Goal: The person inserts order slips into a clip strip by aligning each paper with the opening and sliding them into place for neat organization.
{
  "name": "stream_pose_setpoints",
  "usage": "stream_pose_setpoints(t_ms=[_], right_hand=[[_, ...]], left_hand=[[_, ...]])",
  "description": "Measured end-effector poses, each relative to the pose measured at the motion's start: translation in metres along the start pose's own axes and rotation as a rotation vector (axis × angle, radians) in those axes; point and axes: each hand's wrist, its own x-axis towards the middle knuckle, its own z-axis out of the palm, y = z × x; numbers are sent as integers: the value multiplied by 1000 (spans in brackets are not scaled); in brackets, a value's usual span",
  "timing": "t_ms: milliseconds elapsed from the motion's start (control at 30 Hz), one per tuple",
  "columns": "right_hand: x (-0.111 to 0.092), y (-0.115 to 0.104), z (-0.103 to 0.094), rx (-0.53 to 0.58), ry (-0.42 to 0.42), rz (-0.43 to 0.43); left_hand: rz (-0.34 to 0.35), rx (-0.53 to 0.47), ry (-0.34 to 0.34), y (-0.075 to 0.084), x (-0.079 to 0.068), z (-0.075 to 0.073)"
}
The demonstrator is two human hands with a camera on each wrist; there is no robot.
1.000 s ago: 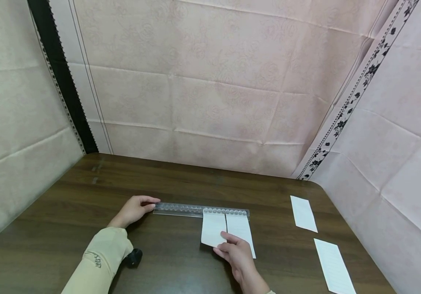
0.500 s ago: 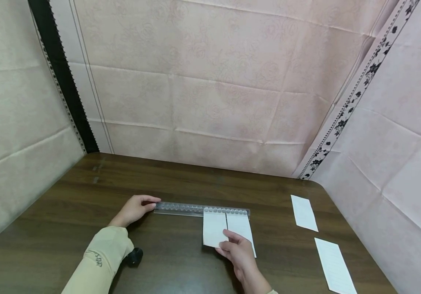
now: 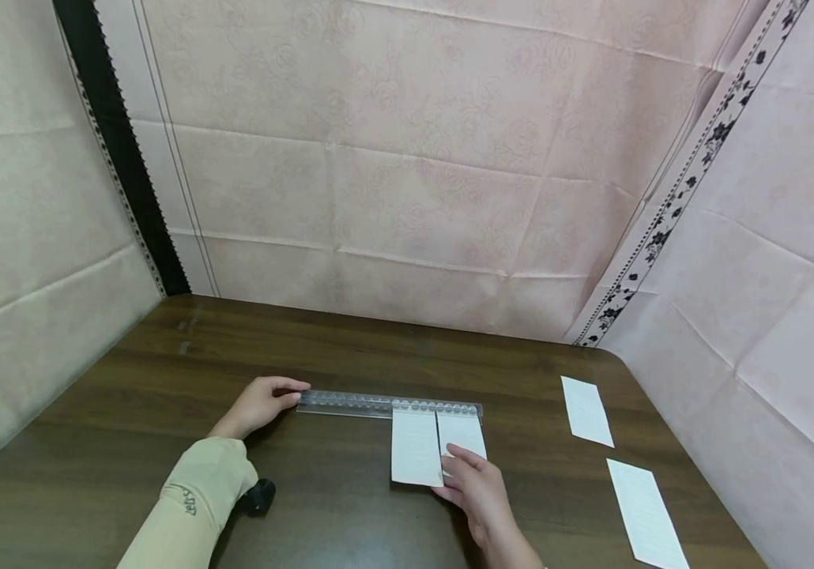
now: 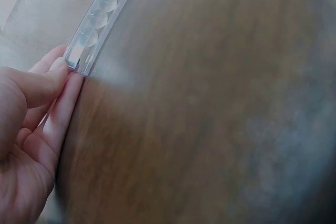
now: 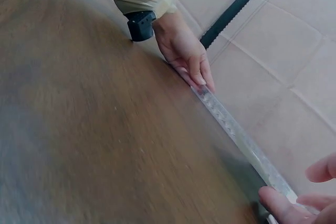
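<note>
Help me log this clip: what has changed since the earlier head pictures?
The right hand has shifted right, uncovering a corner of the left sheet, whose lower edge now sits lower in view. Whether that sheet was released is unclear. The left hand still holds the clear strip.

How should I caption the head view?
Left hand pinches one end of a clear strip; right hand partly covers a white card at the other.

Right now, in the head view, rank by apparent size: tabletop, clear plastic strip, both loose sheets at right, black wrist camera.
1. Wooden tabletop
2. Nearer loose sheet and clear plastic strip: too alike in area to rank
3. Farther loose sheet
4. Black wrist camera
</note>
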Motion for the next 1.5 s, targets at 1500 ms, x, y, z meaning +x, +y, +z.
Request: stream_pose_setpoints(t_ms=[1500], right_hand=[[1,-8,-40,57,126,-22]], left_hand=[[2,15,7,1,-1,0]])
